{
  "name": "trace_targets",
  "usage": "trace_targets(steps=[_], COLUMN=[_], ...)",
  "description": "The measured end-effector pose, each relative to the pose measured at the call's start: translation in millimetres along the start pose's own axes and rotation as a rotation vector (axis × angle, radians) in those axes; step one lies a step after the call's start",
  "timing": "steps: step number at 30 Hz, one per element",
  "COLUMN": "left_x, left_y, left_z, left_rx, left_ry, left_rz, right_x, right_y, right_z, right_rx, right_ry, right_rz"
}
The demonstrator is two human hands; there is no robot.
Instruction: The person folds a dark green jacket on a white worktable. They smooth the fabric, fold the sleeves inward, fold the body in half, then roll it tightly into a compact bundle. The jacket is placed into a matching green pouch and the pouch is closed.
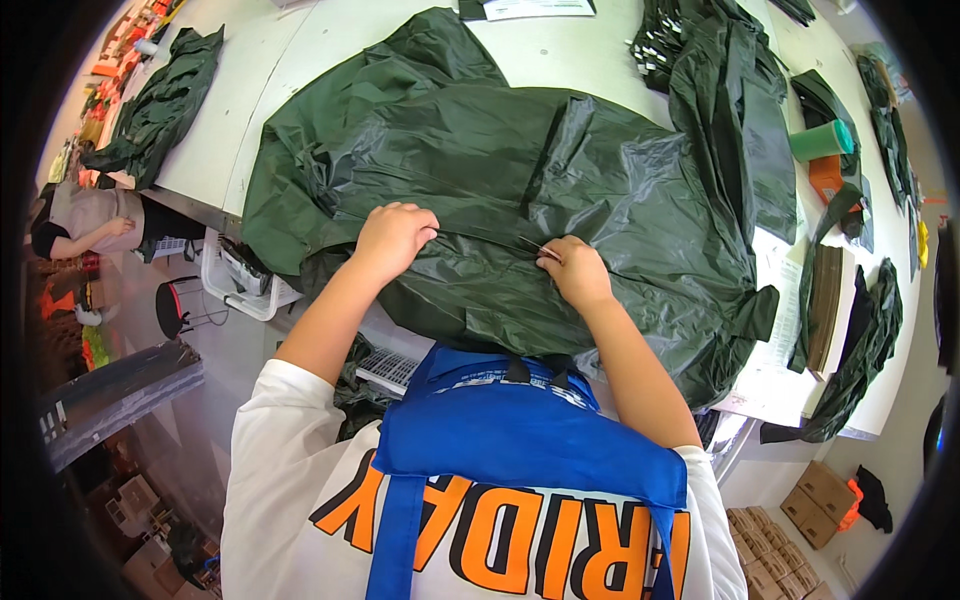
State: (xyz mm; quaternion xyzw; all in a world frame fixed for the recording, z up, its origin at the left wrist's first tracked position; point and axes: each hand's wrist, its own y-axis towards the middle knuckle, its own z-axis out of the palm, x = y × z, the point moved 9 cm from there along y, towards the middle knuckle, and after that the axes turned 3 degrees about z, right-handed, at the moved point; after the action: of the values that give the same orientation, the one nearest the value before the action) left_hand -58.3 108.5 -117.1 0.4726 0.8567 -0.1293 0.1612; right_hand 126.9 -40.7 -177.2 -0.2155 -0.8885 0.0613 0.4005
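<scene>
A dark green, shiny garment (450,150), like a rain jacket, lies spread and wrinkled across the white table in front of me. My left hand (395,240) is closed in a pinch on the garment, along a seam or edge left of its middle. To the right, my right hand (577,272) is closed around small thread snips (541,247). Their thin metal tips point up and left over the cloth, close to the same seam line. Most of the snips is hidden inside the fingers. The garment's near edge hangs over the table's front toward my blue apron (530,425).
More dark green garments are piled at the right (735,110), with another (170,105) at the far left. A teal cylinder (821,140) and an orange box (826,178) stand at right. Below the table's left edge sits a white basket (240,285). Another person (95,220) is at left.
</scene>
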Motion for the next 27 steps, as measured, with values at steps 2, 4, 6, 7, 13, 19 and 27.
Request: trace_targets(steps=[2, 4, 6, 7, 13, 19, 27], left_x=[15, 33, 37, 38, 55, 54, 92], left_y=[-1, 4, 12, 15, 34, 29, -74], left_z=[3, 13, 21, 25, 52, 48, -55], left_rx=[0.028, 0.062, 0.097, 0.116, 0.225, 0.267, -0.243], left_ry=[-0.125, -0.216, -0.216, -0.216, -0.212, -0.199, 0.188], left_rz=[-0.048, -0.099, -0.125, -0.137, -0.193, -0.196, -0.319], right_x=[0, -1, 1, 1, -7, 3, 0], right_y=[4, 7, 8, 9, 22, 23, 3], right_z=[3, 3, 0, -1, 0, -4, -34], right_rx=[0.04, 0.088, 0.123, 0.139, 0.212, 0.218, 0.001], right_ry=[0.002, 0.018, 0.005, -0.001, -0.116, -0.125, -0.07], right_rz=[-0.015, -0.012, 0.005, 0.014, 0.081, 0.012, -0.013])
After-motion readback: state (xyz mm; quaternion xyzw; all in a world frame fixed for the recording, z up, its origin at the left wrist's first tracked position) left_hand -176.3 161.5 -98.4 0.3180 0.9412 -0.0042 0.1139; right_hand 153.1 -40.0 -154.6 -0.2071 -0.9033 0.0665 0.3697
